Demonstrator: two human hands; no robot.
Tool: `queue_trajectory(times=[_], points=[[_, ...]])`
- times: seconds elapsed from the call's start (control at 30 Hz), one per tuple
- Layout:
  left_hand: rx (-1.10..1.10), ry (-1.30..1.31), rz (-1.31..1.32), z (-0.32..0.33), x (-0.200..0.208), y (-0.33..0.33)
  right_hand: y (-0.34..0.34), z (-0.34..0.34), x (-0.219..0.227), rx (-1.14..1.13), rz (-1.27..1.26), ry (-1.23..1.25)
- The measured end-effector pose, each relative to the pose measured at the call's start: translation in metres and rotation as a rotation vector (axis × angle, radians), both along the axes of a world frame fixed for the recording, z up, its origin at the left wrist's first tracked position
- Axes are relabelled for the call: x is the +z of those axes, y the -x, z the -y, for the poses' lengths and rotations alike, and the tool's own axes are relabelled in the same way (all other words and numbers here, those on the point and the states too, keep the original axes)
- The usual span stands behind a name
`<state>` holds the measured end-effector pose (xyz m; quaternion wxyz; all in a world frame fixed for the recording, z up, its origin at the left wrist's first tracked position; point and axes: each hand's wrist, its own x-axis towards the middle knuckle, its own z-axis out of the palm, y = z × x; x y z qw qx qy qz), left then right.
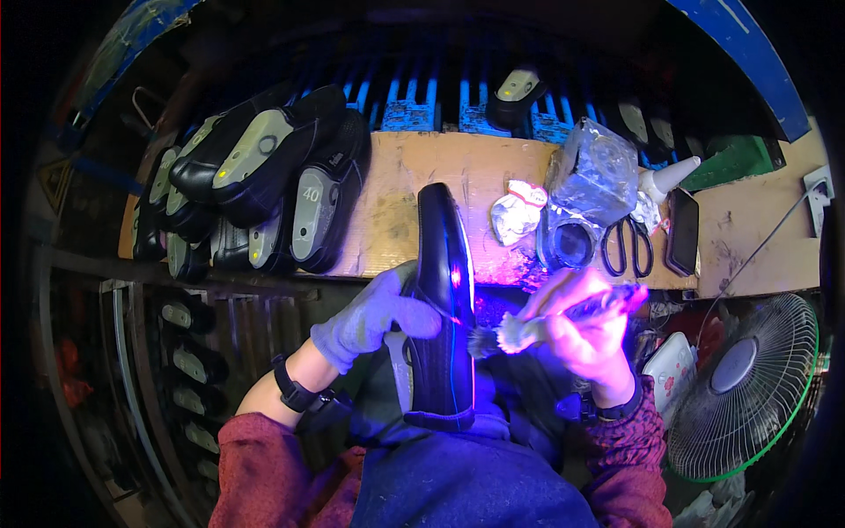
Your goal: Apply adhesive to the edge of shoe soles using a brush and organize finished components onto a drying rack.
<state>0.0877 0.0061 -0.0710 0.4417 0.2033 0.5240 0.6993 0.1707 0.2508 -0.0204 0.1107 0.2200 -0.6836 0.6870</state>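
Note:
My left hand [387, 317], in a light work glove, is wrapped round a black shoe upper [433, 264] on a grey last. The shoe is turned on its side, toe and heel running away from me and toward me, over my lap. A thin bright line runs along its right edge under purple-blue light. My bare right hand [576, 330] is closed around a brush, with dark handle. Its bristles [486, 341] point left, close beside the shoe's edge; whether they touch it I cannot tell.
Several black shoes on lasts [264, 167] are piled at the bench's left. On the cardboard-covered bench [396, 176] are a plastic-wrapped block [594, 172], a small pot [572, 242], scissors [627, 246] and a white nozzle bottle [669, 179]. A fan [748, 378] stands right; a shoe rack [132, 352] left.

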Motion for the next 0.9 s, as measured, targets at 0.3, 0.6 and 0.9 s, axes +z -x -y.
queue_trajectory(times=[0.3, 0.6, 0.9], points=[[0.371, -0.659, 0.841, -0.010, -0.023, -0.067, 0.009, -0.077, -0.045, -0.756, -0.048, -0.768], [0.668, 0.022, 0.337, -0.017, -0.012, -0.069, -0.018, -0.052, -0.044, -0.714, 0.110, -0.060], [0.557, -0.001, 0.295, -0.019, -0.013, -0.063, 0.072, 0.035, -0.015, -0.445, 0.518, -0.072]])
